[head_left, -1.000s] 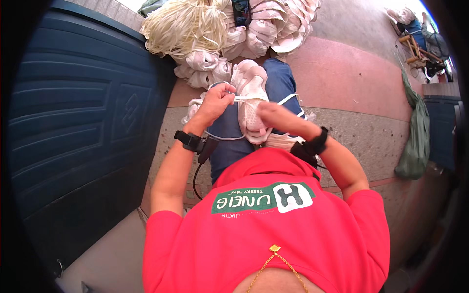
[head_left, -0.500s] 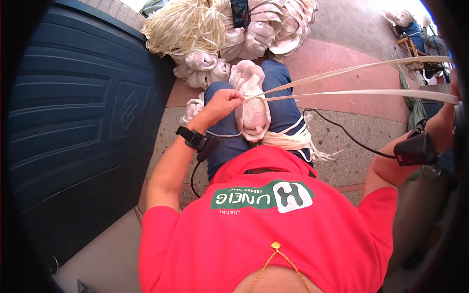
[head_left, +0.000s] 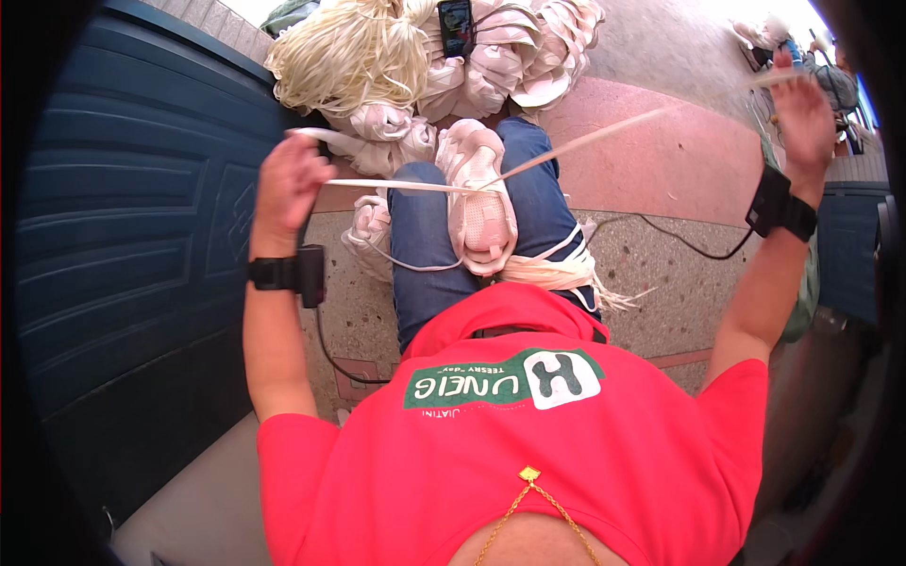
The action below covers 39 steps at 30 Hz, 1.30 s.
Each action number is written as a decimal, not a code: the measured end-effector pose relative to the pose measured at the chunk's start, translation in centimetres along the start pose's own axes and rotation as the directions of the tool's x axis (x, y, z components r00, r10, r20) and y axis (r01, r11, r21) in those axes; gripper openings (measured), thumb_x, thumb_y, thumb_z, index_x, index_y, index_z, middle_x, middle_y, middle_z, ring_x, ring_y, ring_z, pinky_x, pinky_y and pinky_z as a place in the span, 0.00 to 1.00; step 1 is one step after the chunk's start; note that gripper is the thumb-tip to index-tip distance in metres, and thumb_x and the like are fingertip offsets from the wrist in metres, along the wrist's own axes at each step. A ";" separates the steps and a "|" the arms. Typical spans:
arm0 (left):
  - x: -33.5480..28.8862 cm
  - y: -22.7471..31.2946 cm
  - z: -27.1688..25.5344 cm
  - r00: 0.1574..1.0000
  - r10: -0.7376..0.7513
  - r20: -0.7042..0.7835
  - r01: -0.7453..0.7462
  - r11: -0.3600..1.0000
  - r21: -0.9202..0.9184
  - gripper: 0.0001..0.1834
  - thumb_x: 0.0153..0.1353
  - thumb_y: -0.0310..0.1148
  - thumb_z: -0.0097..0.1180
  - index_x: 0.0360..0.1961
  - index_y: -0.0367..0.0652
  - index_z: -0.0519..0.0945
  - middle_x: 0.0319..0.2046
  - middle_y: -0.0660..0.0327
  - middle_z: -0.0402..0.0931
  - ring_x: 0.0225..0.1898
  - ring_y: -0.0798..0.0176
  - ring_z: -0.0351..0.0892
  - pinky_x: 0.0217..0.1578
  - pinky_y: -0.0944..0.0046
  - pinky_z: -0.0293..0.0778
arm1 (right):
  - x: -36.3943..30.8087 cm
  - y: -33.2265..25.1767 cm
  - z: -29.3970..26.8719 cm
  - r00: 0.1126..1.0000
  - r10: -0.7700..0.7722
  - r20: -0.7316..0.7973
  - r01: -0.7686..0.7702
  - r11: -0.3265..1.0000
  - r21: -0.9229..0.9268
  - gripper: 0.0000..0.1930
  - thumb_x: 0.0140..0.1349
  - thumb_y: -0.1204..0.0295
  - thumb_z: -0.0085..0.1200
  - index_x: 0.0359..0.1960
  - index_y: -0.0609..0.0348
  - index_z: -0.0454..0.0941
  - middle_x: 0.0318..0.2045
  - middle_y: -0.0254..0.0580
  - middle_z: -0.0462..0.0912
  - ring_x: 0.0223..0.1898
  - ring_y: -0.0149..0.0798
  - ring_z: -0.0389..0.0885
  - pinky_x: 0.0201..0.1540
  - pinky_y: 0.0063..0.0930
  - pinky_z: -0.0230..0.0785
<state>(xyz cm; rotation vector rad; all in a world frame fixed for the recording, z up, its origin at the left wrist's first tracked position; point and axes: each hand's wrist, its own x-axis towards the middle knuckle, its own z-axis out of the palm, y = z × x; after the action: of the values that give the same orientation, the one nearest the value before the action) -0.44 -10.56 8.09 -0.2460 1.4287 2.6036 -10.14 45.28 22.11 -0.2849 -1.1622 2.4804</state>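
A pale pink sports shoe upper point(head_left: 483, 226) lies between my thighs, its toe end away from me. A flat cream shoelace point(head_left: 406, 186) threads through it, and its two ends run out to opposite sides. My left hand point(head_left: 291, 184), closed on one end, is out at the left beside the dark door. Off to the far right, my right hand point(head_left: 802, 118) is raised and grips the other end, slightly blurred by motion. Across my right thigh lies a bundle of cream laces point(head_left: 557, 272). A thin pale cord loops over my left thigh.
Beyond my knees are a heap of cream laces point(head_left: 349, 57) and several stacked pale shoe uppers point(head_left: 500, 66), with a phone point(head_left: 455, 26) among them. A dark blue panelled door point(head_left: 142, 208) stands left. Black cables run from both wrist devices. People sit at the far right.
My left hand has moved from the shoe upper out to the left, drawing one lace end along. My right hand has risen further away from me, with its lace end.
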 end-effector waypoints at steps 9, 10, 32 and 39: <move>-2.8 3.7 -11.3 0.783 0.231 -0.577 0.033 0.911 0.410 0.15 0.62 0.42 0.44 0.36 0.39 0.71 0.13 0.74 0.52 0.12 0.80 0.47 0.11 0.78 0.45 | 1.6 9.0 -20.2 0.933 0.339 -0.118 -0.358 0.858 -0.368 0.10 0.58 0.68 0.43 0.20 0.55 0.67 0.19 0.32 0.67 0.21 0.27 0.63 0.24 0.22 0.59; -1.9 2.1 -10.1 0.834 0.182 -0.521 0.079 0.896 0.438 0.15 0.62 0.41 0.45 0.37 0.39 0.72 0.14 0.74 0.53 0.12 0.81 0.48 0.11 0.78 0.46 | -0.5 11.7 -17.9 0.939 0.337 -0.068 -0.308 0.734 -0.605 0.09 0.58 0.68 0.44 0.21 0.54 0.67 0.18 0.31 0.68 0.19 0.26 0.63 0.22 0.20 0.58; -1.6 -16.6 3.7 0.996 -0.071 0.045 -0.003 0.503 0.864 0.10 0.57 0.30 0.51 0.34 0.33 0.78 0.23 0.64 0.76 0.25 0.74 0.72 0.27 0.74 0.68 | -19.3 29.6 -5.8 0.649 0.493 0.579 0.658 0.017 -0.753 0.07 0.55 0.71 0.45 0.25 0.60 0.74 0.26 0.47 0.73 0.33 0.48 0.72 0.36 0.38 0.62; -1.5 -17.0 4.0 0.999 0.006 -0.054 0.046 0.455 0.890 0.11 0.57 0.32 0.51 0.33 0.32 0.78 0.24 0.63 0.77 0.26 0.74 0.72 0.28 0.73 0.68 | -19.1 29.2 -4.5 0.476 0.471 0.742 0.852 -0.040 -0.521 0.03 0.49 0.73 0.47 0.23 0.53 0.74 0.25 0.38 0.74 0.33 0.40 0.72 0.37 0.32 0.56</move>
<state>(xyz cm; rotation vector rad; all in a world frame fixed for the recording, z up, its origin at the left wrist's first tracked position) 4.51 1.73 -3.35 -0.1620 2.5360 1.4395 1.26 23.31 -2.88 0.9867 -2.9419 0.5326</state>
